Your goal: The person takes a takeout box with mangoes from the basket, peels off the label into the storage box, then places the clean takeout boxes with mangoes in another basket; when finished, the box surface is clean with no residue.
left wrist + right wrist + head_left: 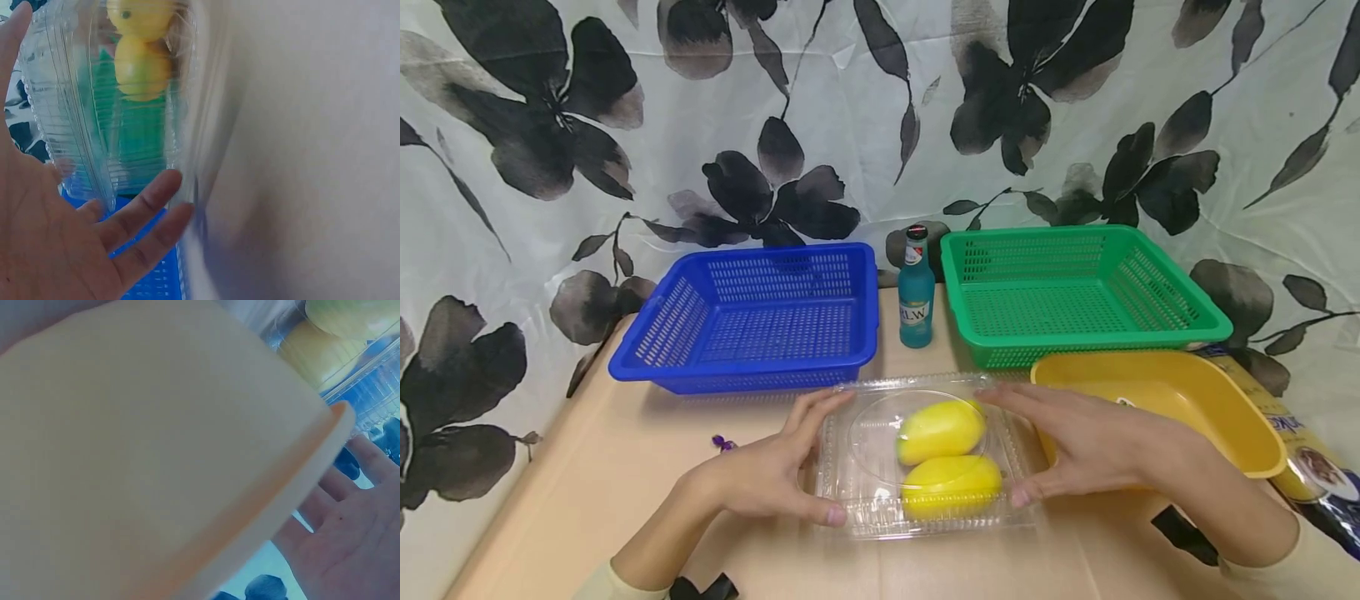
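Observation:
A clear plastic clamshell box (pixel 874 454) with its lid down sits on the table in the head view. Inside lie two yellow mangoes, a rear mango (pixel 942 432) and a front mango (pixel 952 490). My left hand (pixel 760 477) spans the box's left side, thumb toward the front corner and fingers toward the back. On the opposite side, my right hand (pixel 1086 442) reaches fingers to the back corner and thumb to the front one. In the left wrist view the left hand's fingers (pixel 140 215) are spread and loosely extended. The right hand's palm (pixel 350 534) shows past a tray in the right wrist view.
Behind stand a blue basket (pixel 752 379), a blue-green bottle (pixel 916 292) and a green basket (pixel 1097 342). A yellow tray (pixel 1157 392) lies under the right forearm, beside a gold-and-blue package (pixel 1311 450). A small purple item (pixel 724 443) is left of the box.

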`<state>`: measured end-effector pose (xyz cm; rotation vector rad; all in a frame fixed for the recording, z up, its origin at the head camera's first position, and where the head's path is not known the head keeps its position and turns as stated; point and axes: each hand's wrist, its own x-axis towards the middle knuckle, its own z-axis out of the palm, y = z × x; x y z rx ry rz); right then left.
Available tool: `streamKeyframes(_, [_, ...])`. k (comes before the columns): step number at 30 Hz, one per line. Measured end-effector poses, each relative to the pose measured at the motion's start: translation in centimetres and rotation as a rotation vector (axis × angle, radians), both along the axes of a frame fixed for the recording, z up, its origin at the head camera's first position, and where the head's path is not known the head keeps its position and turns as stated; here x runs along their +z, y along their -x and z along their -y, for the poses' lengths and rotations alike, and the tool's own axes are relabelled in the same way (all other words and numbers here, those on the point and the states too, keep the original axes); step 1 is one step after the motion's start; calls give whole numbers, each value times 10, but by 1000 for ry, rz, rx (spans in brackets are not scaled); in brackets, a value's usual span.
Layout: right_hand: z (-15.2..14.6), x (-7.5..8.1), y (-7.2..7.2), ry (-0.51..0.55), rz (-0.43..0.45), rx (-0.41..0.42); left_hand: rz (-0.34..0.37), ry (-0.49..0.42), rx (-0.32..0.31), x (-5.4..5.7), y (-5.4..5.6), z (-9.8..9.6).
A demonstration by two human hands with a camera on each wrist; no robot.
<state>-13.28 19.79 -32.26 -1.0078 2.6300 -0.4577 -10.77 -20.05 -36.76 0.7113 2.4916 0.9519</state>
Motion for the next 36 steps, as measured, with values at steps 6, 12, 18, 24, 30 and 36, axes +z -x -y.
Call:
streamKeyframes(6, [-6,-3,-5,19,48,5,-36,28,7,5,-4,0])
streamKeyframes(12, [-7,-7,-6,25,35,-3,-57,43,5,11,-9,-1])
streamKeyframes(18, [-9,-14,-6,52,-3,17,-122,46,-15,7,-13,-9])
streamKeyframes(24, [-13,-16,-8,63,28,-17,-154,52,9,7,-15,-13])
streamKeyframes(30, [-19,-14,-13,111,33,-26,-145,27,23,11,-15,-15])
streamKeyframes(36, [-23,3,-19,133,33,-46,-154,-19,37,19,-18,-18])
